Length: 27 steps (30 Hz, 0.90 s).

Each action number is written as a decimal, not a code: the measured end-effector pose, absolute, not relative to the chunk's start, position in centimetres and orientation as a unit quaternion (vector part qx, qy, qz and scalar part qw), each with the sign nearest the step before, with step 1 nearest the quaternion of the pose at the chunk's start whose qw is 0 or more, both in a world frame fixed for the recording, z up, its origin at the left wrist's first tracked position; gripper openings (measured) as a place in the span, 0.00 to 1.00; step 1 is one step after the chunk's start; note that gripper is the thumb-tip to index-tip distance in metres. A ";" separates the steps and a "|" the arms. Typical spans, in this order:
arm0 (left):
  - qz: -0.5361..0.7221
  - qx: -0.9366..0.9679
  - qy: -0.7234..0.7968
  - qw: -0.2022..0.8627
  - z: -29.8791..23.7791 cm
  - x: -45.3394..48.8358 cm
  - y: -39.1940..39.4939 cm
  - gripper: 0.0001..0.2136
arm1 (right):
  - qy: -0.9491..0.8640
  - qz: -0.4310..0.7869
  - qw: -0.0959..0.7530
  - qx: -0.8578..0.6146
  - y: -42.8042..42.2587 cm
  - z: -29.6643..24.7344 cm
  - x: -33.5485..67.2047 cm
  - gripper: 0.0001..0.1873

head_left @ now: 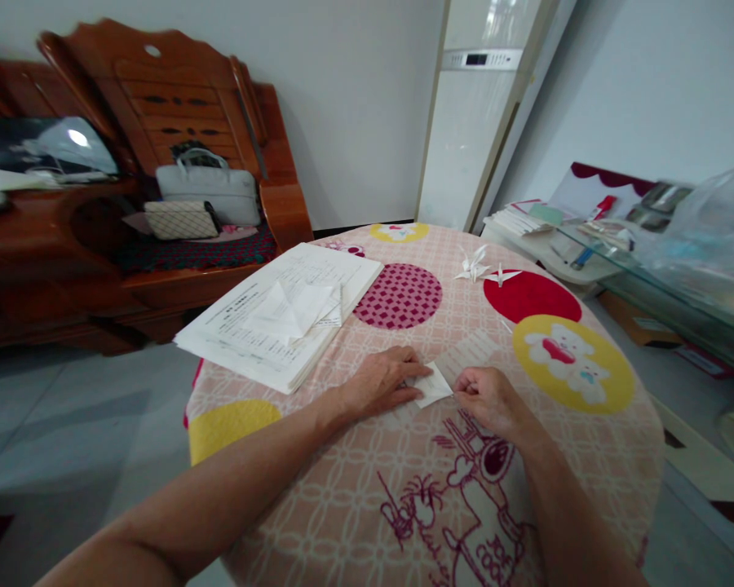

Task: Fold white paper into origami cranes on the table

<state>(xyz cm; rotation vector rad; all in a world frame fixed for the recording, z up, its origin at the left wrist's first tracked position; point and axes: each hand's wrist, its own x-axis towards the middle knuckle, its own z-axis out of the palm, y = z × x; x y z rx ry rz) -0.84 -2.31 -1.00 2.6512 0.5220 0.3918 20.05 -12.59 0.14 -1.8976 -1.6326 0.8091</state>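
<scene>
A small folded white paper [435,386] lies on the cloth-covered table between my hands. My left hand [388,379] holds its left part, with fingertips and thumb pressed onto it. At the right corner, my right hand [484,398] pinches the paper between thumb and curled fingers. Beneath and behind it is a thin printed sheet [472,352]. Farther back stand two folded paper cranes, a larger one [474,265] and a smaller one [501,278]. To the left, loose folded papers [294,311] rest on a stack of printed sheets [220,341].
The round table wears a patterned tablecloth [342,489]. Behind on the left, a wooden sofa [171,73] carries a grey bag [211,196] and a quilted purse [180,220]. On the right stands a glass-topped side table [661,297] with a plastic bag [703,228].
</scene>
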 end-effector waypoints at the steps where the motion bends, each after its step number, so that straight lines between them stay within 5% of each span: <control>1: 0.140 0.951 0.187 0.204 -1.0 -0.9 -2.3 0.18 | -0.604 0.291 0.250 -0.699 -12.6 0.1 20.0 0.05; 14: 0.138 0.952 0.181 0.207 -1.0 -0.9 -2.3 0.18 | -0.625 0.270 0.260 -0.685 -12.6 -0.3 20.1 0.03; 27: 0.149 0.945 0.197 0.215 -0.1 -0.9 -2.6 0.12 | -0.592 0.291 0.386 -0.645 -12.3 0.3 19.1 0.01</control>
